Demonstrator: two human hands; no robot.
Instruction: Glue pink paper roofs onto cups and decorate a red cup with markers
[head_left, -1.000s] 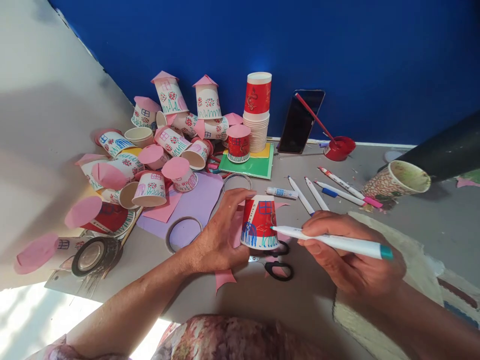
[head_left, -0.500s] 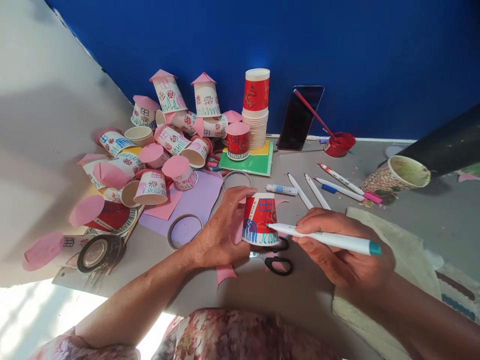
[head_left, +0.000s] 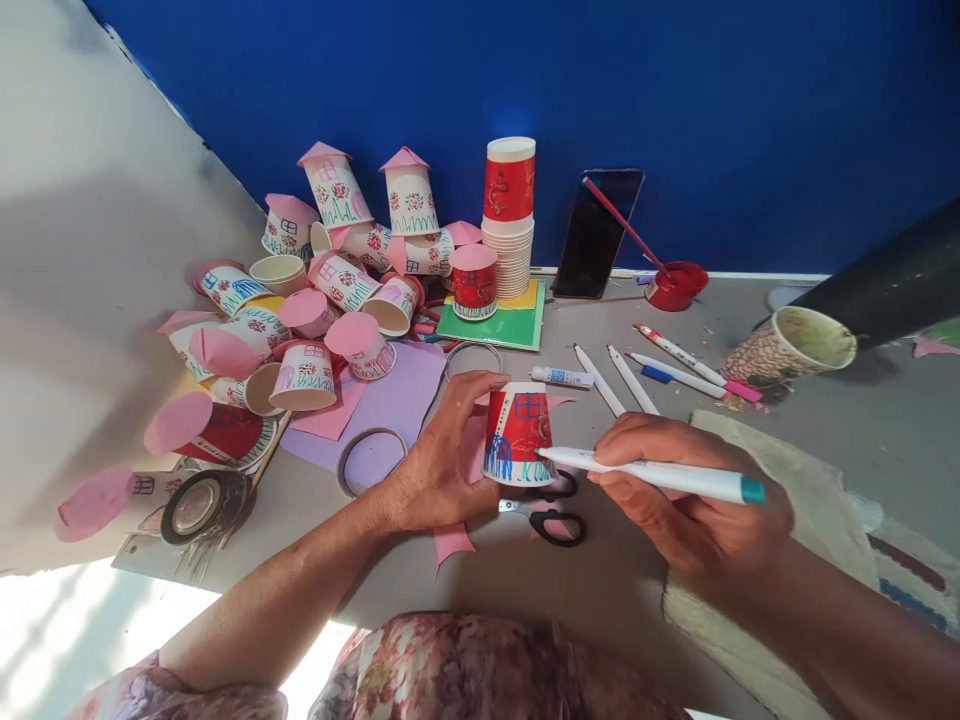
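A person steadies an upturned red paper cup [head_left: 534,430] above the desk [head_left: 495,588] in the left hand [head_left: 431,460], its fingers [head_left: 469,395] curled around the cup's side, while the right hand [head_left: 697,490] grips a white felt-tip marker [head_left: 660,474] with a green end, its fingers [head_left: 637,438] pinched along the barrel and the tip meeting the lower right of the cup's wall; compared with a second ago, the tip sits slightly farther left on the cup, while both grips look the same, and any fresh stroke is too small to tell; the cup shows a blue window, blue scribbled lines and green strokes near the rim, with a pale strip of printed characters too small to read; a white tube [head_left: 562,377] just beyond carries blue lettering, also illegible at this size, and faint print on the marker cannot be made out; a gold dragon-like figure decorates the red cup atop the paper cup stack [head_left: 511,190] behind; black-handled scissors [head_left: 560,528] lie near the cup, a tape ring [head_left: 343,466] rests partly on purple paper [head_left: 394,390], and drawn-on cups with pink paper roofs [head_left: 304,378] crowd the left side
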